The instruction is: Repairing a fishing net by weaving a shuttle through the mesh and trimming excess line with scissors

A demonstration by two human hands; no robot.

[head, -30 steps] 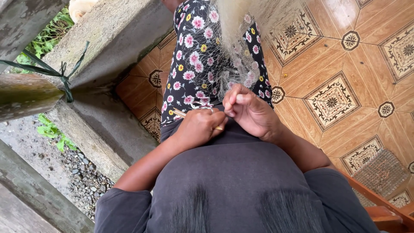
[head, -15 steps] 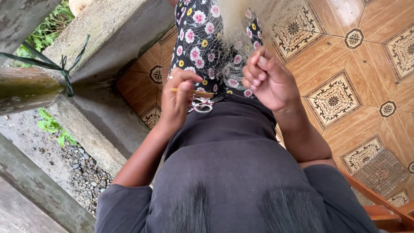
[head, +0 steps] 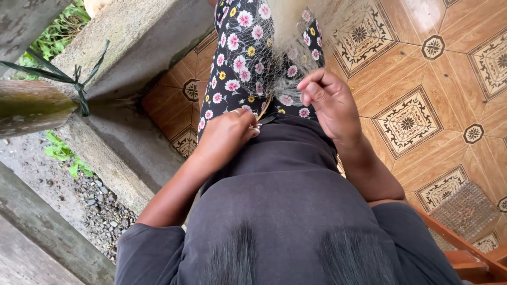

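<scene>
A fine pale fishing net (head: pixel 296 47) hangs down over my lap, across black trousers with a flower print (head: pixel 240 58). My right hand (head: pixel 330 103) is closed on a bunch of the net's mesh at its lower end. My left hand (head: pixel 227 137) pinches a thin yellowish netting needle (head: pixel 264 108) that points up toward the net. The two hands are a short way apart above my dark grey shirt (head: pixel 285 200).
A concrete ledge (head: pixel 132 47) runs along my left, with a dark cord (head: pixel 79 84) tied round a post, then gravel and weeds below. Patterned brown floor tiles (head: pixel 417 105) lie to the right. A wooden chair part with woven cane (head: pixel 465 211) sits at lower right.
My hands were joined at the net's end, then drew apart. The left hand has come back down and in toward my waist; the right hand has lowered slightly, still on the net.
</scene>
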